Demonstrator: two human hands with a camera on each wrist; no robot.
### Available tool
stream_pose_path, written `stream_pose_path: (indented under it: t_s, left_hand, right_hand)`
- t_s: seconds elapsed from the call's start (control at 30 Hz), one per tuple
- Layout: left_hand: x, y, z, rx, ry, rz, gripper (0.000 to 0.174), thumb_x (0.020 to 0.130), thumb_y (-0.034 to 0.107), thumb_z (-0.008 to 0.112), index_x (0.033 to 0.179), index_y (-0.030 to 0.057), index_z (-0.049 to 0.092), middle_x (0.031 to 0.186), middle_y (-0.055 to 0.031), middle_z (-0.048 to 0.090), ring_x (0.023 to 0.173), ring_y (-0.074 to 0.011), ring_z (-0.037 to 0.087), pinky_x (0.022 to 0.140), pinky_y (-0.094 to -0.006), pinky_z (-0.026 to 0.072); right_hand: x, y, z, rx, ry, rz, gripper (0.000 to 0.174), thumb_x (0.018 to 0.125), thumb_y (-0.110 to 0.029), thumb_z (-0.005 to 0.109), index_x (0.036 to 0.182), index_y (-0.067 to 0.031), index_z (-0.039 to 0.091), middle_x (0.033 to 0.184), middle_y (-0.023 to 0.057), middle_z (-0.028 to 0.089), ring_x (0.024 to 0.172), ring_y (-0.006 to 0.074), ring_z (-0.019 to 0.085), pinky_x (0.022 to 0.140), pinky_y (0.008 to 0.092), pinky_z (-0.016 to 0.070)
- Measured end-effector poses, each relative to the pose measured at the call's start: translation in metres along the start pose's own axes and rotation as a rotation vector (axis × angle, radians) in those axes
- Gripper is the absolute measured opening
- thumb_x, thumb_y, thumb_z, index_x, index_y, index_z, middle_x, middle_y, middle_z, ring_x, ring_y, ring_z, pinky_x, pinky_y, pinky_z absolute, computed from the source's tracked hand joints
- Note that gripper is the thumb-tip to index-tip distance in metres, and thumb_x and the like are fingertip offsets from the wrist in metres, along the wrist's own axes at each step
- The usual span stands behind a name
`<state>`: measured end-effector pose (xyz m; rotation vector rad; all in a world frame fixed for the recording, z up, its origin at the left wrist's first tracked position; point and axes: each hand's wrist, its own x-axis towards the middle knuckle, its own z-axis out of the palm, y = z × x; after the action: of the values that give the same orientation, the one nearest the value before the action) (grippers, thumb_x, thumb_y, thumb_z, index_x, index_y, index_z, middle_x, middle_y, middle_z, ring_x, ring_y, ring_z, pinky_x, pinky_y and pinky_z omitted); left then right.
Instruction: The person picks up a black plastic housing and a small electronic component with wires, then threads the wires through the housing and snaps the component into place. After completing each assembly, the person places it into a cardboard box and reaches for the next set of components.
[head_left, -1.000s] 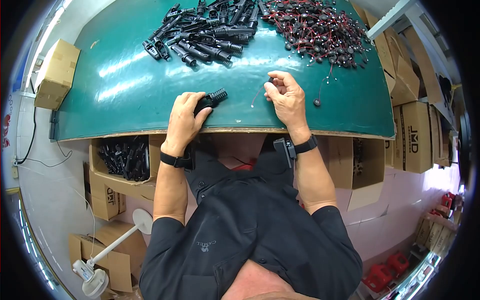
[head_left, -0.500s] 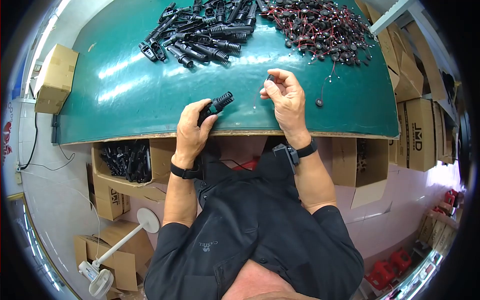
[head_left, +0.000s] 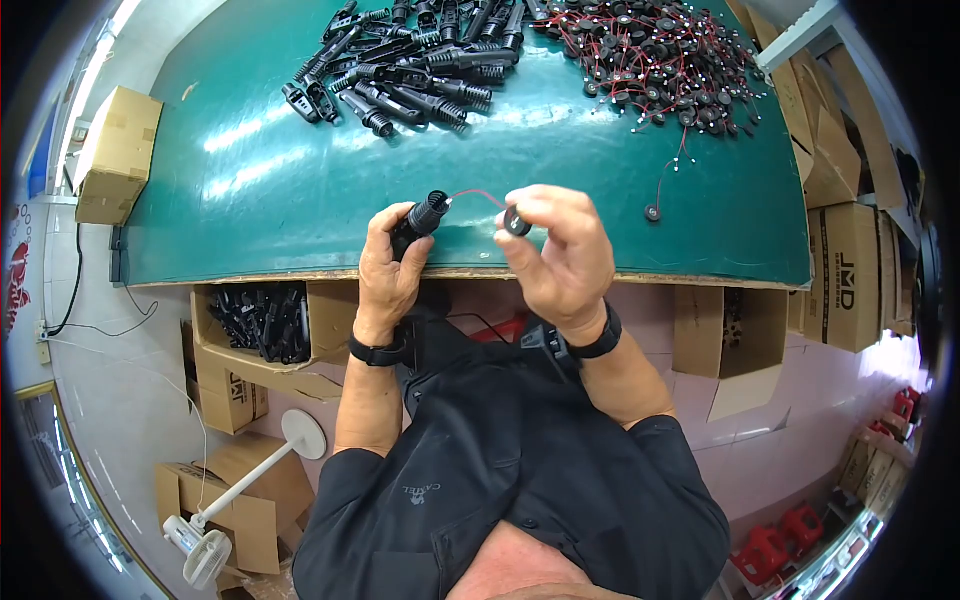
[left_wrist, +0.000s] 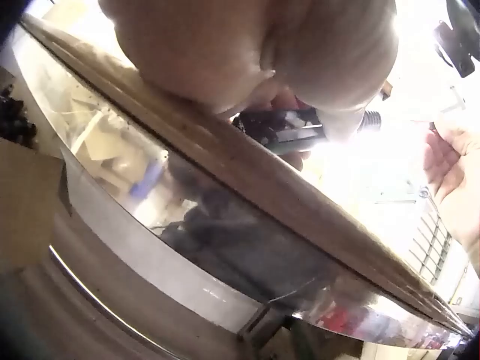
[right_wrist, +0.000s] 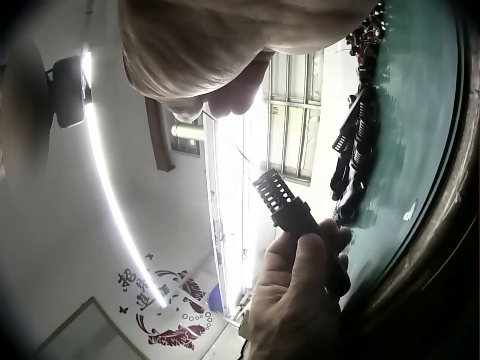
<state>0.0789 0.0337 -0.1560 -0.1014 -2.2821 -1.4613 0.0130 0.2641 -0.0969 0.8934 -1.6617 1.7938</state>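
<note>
In the head view, my left hand (head_left: 388, 268) grips a black plastic housing (head_left: 430, 214) near the table's front edge. Its ribbed, hollow end tilts up and faces the camera. My right hand (head_left: 568, 252) pinches a small round black disc (head_left: 517, 221) between thumb and fingers. From the disc a thin red wire (head_left: 478, 192) arcs over to the housing's open end, its tip right at the mouth. Slots along the housing's end (right_wrist: 275, 192) show in the right wrist view. The left wrist view shows the housing's body (left_wrist: 281, 135) partly hidden behind the left hand.
On the green table (head_left: 290, 220) lie a heap of black housings (head_left: 400, 70) and, to its right, a heap of wired discs (head_left: 650, 60). One loose disc (head_left: 653, 213) lies on the right. Below the edge stand cartons of black parts (head_left: 262, 320).
The right hand has turned, so the disc's face shows, and has moved nearer the housing. The wire's free end has gone from hanging down to the housing's mouth. The left hand has tilted the housing up.
</note>
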Motion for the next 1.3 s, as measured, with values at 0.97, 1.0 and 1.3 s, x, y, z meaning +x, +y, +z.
stream_pose_path:
  t_s: [0.97, 1.0, 1.3]
  left_hand:
    - [0.000, -0.002, 0.001, -0.171, -0.070, 0.136, 0.046, 0.099, -0.003, 0.072, 0.139, 0.0042, 0.051, 0.143, -0.0214, 0.064, 0.136, -0.0301, 0.063, 0.117, -0.0424, 0.0481]
    - [0.000, -0.002, 0.001, -0.165, -0.071, 0.134, 0.046, 0.099, -0.004, 0.072, 0.139, 0.0044, 0.051, 0.143, -0.0214, 0.064, 0.135, -0.0301, 0.063, 0.116, -0.0423, 0.0485]
    - [-0.001, 0.001, 0.001, -0.092, -0.056, 0.072, 0.049, 0.093, -0.004, 0.078, 0.138, 0.0036, 0.059, 0.134, -0.0171, 0.070, 0.126, -0.0290, 0.067, 0.109, -0.0395, 0.0529]
  right_hand:
    - [-0.029, 0.004, 0.024, -0.010, -0.120, -0.201, 0.042, 0.084, 0.002, 0.087, 0.120, -0.0029, 0.066, 0.114, 0.0169, 0.072, 0.081, 0.0270, 0.074, 0.067, 0.0357, 0.0615]
    - [-0.029, 0.005, 0.024, -0.010, -0.120, -0.200, 0.042, 0.084, 0.002, 0.087, 0.120, -0.0029, 0.066, 0.114, 0.0169, 0.072, 0.081, 0.0270, 0.074, 0.067, 0.0357, 0.0615]
    - [-0.019, 0.000, 0.018, -0.082, -0.136, -0.001, 0.037, 0.085, 0.001, 0.086, 0.118, -0.0015, 0.070, 0.106, 0.0148, 0.074, 0.084, 0.0254, 0.074, 0.071, 0.0326, 0.0614]
